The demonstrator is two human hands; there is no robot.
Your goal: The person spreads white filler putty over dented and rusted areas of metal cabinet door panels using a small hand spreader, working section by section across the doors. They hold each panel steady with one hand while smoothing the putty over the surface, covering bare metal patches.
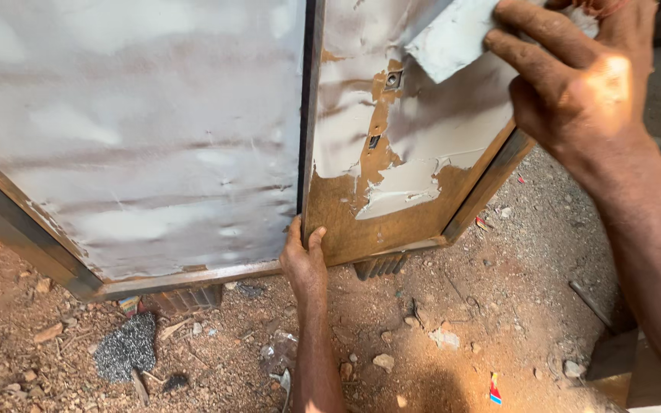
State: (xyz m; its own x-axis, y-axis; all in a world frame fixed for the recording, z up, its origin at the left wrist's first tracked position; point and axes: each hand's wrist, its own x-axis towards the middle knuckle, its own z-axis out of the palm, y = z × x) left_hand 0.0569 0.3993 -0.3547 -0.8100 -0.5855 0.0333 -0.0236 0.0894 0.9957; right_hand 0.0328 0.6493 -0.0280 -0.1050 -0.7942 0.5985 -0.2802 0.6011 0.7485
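While the left hand (pixel 304 260) grips the lower edge of the putty-coated door panel (pixel 154 138), fingers curled around it, the right hand (pixel 575 84) pinches a flat putty blade (pixel 453 38) against the brown section (pixel 392 206).

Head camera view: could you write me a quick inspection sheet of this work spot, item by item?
Surface: bare reddish dirt ground scattered with stones.
Job's things: metal door panels, mostly coated in white putty; brown bare patches on the right panel; a flat putty blade pressed on it.
Clutter: grey abrasive pad, crumpled plastic wrap, small scraps.
Hands: left hand grips the panel's lower edge; right hand holds the blade.
Cables: nothing seen.
Surroundings: a board at the lower right.
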